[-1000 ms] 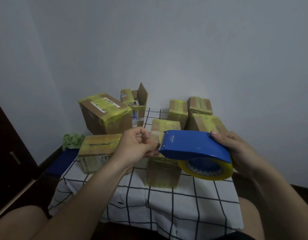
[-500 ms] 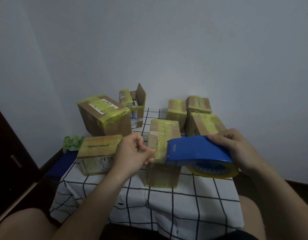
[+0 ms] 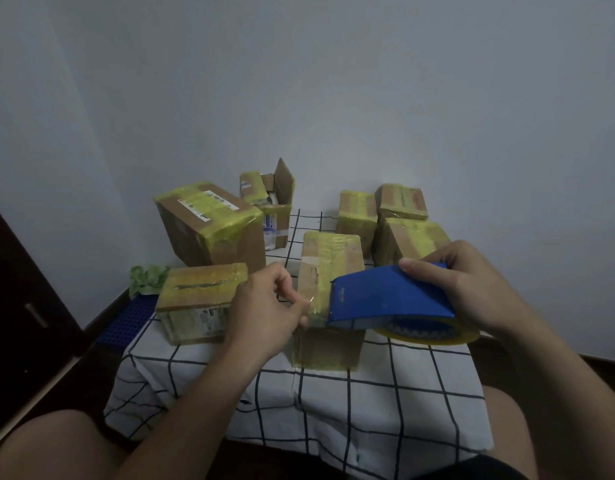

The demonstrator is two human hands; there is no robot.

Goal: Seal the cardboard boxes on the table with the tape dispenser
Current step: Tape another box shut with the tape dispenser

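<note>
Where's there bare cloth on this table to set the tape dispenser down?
Widest free patch: the checked cloth along the near edge, in front of the middle box and the near-left box. A smaller patch lies right of the middle box, below the tape dispenser. A narrow gap runs beside the open box. The left side and the far-right stack are crowded.

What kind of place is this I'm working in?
Likely a home room used for packing parcels: taped cardboard boxes, a small checked-cloth table, a blue tape dispenser.
</note>
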